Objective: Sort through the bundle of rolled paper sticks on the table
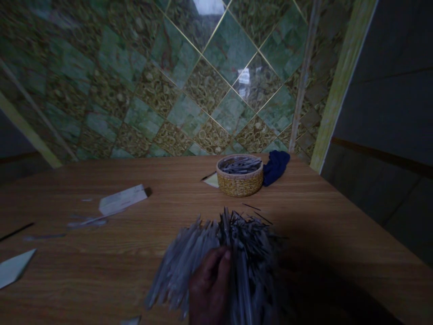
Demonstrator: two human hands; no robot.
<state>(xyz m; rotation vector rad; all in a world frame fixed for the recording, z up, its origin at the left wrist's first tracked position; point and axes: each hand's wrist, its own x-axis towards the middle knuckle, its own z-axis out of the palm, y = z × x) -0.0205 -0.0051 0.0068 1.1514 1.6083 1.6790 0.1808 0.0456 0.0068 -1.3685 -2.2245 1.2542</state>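
My left hand [210, 285] is closed in a pinch, thumb against fingers, over the middle of a pile on the table. What it pinches is hidden behind the fingers. Under and left of it lie thin, clear plastic sleeves [181, 257], side by side. To its right, thin black sticks [259, 239] are heaped among more clear sleeves [244, 286]. In deep shadow at the pile's right edge, my right hand [292, 262] shows only faintly, and its fingers cannot be made out.
A round woven basket [240, 186] full of similar thin strips stands behind the pile. Beside it lies a dark blue cloth [276, 167]. A white box-like packet [122, 199], loose strips [88, 222] and pale paper [15, 267] lie leftward. A tiled wall [189, 104] backs the wooden table [111, 266].
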